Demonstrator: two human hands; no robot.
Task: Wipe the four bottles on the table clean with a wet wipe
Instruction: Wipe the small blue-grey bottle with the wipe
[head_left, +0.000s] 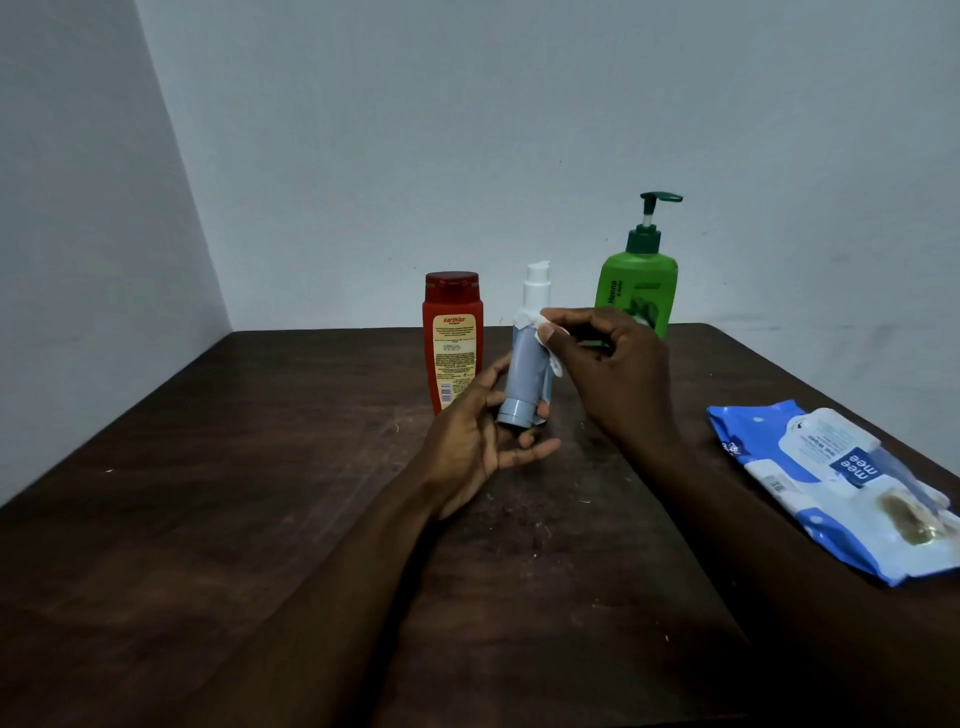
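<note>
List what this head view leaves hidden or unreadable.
Only three bottles show in the head view; a fourth is unseen.
Green pump bottle, lower front: behind the right hand.
Red Karthika bottle, lower corner: behind the left hand; fine print too small.
Wet wipes pack: corner cut by the right edge.
Grey pump bottle, right side: under the wet wipe.

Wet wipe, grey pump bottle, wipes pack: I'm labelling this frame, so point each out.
Wet wipe (555, 364): head view, hanging white corner.
Grey pump bottle (525, 370): head view, middle of body.
Wipes pack (852, 465): head view, blue logo patch.
</note>
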